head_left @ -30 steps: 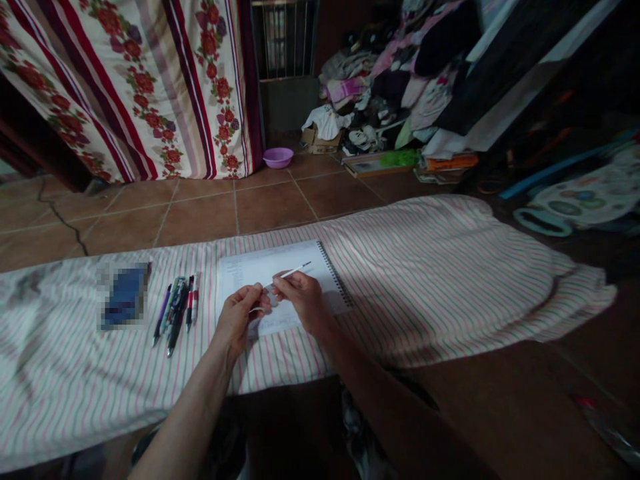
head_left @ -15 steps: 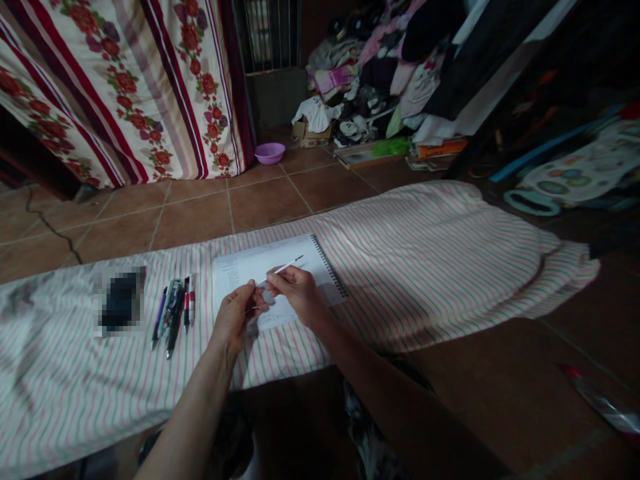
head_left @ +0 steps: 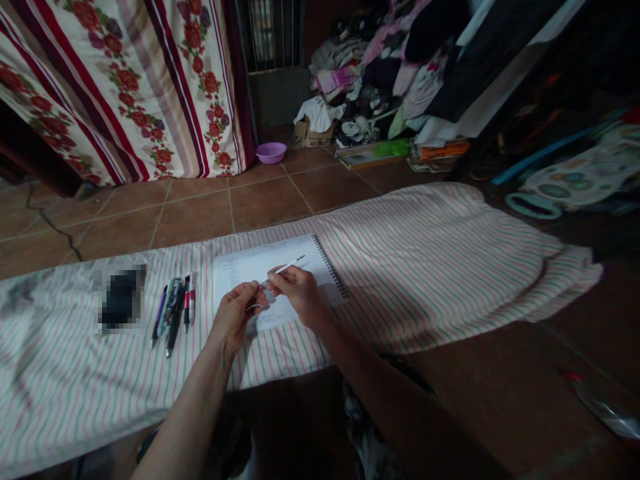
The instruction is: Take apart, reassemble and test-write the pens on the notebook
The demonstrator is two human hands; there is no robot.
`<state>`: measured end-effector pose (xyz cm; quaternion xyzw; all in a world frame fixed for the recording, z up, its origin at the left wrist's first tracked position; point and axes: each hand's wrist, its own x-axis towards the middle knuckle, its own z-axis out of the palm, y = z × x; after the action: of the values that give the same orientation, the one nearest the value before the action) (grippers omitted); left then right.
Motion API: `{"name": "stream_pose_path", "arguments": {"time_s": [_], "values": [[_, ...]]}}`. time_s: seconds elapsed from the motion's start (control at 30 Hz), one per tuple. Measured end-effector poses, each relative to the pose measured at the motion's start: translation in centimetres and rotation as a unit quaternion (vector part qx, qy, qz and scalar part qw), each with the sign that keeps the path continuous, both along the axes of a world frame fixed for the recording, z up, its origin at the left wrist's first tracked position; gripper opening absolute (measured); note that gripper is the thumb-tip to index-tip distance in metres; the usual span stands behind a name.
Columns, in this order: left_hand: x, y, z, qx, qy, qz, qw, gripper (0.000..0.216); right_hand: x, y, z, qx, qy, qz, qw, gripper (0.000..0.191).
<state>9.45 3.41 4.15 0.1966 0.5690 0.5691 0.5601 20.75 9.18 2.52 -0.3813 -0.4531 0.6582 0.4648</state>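
A slender white stick (head_left: pixel 287 266) with a dark tip slants up to the right over a spiral notebook (head_left: pixel 270 253); I cannot make out its exact kind. My right hand (head_left: pixel 299 292) is closed in a pinch round its middle. At its lower end, the fingertips of my left hand (head_left: pixel 240 307) are pinched together, closed on it. A thin pale curved strip (head_left: pixel 256 306) shows beneath the left fingers, too small to name. The notebook lies open on striped cloth, its page partly covered by my hands, its black coil on the right.
Several pens (head_left: pixel 173 313) lie left of the notebook, beside a dark blurred-out object (head_left: pixel 121 298). Striped cloth (head_left: pixel 425 267) covers the low surface. Beyond it are a purple basin (head_left: pixel 271 153), a floral curtain (head_left: pixel 135 93) and a heap of clothes (head_left: pixel 370 73).
The left fingers have shifted slightly around the lower end of the white stick. The right hand holds nearly the same pose, and the view has moved a little.
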Motion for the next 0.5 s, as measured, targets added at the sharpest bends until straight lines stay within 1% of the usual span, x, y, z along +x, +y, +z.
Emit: {"name": "stream_pose_path", "arguments": {"time_s": [0.17,0.27,0.5], "values": [[-0.08,0.03,0.03,-0.051,0.002,-0.001,0.999,0.035,0.06,0.05,-0.17,0.006,-0.006,-0.006,1.000,0.019],[0.00,0.02,-0.12,-0.032,0.019,-0.002,0.999,0.031,0.03,0.02,-0.23,0.006,-0.005,0.000,1.000,0.020],[0.18,0.02,-0.36,0.022,0.014,-0.006,1.000,0.026,-0.05,-0.07,-0.08,0.001,-0.006,0.004,1.000,0.020]]}}
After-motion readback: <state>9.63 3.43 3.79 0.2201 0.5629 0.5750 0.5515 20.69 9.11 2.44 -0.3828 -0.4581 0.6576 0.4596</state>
